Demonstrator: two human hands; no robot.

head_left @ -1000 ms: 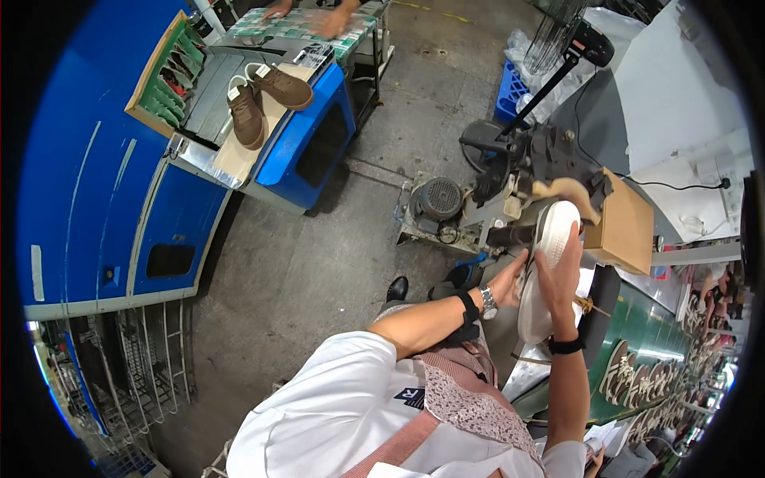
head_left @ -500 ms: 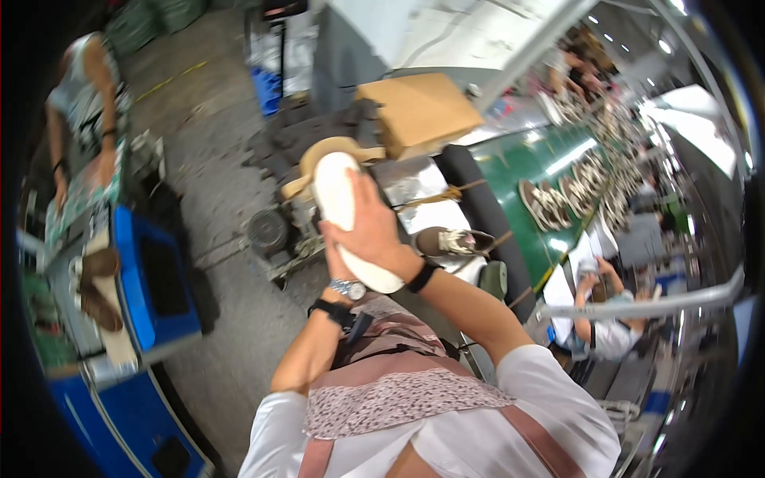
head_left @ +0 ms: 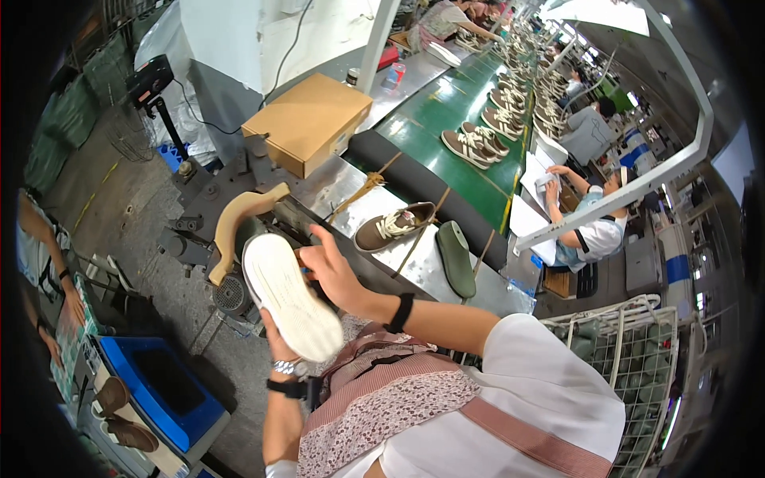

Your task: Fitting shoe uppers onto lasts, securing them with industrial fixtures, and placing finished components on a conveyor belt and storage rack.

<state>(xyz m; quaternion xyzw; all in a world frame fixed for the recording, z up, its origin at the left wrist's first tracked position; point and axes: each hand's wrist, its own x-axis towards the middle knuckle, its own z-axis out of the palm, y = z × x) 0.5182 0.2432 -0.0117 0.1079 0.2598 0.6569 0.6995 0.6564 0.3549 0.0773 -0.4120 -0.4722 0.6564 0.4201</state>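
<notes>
My left hand (head_left: 280, 344) grips a shoe with a broad, cream-white ridged sole (head_left: 291, 299) near the center left of the frame, its underside turned up toward me. My thumb runs along the sole's left edge; the other fingers are hidden behind it. My right hand (head_left: 339, 277) is beside the sole's right edge, its fingers spread and one forefinger raised; whether its lower fingertips touch the shoe, I cannot tell. Just above the toe arches a curved tan bar (head_left: 229, 233) on dark machinery.

At center, a brown shoe with cream laces (head_left: 390, 229) lies on a silver metal surface (head_left: 426, 279), near a dark green foot-shaped form (head_left: 456, 259). Above them, a tan cardboard box (head_left: 299, 119) sits beside a glossy green conveyor belt (head_left: 410, 131), where brown lace-up shoes (head_left: 470, 147) stretch toward the top of the frame. At right, a co-worker (head_left: 602, 231) sits with hands raised to a white item; at lower left, two brown shoes (head_left: 111, 396) rest by a blue machine panel (head_left: 119, 358).
</notes>
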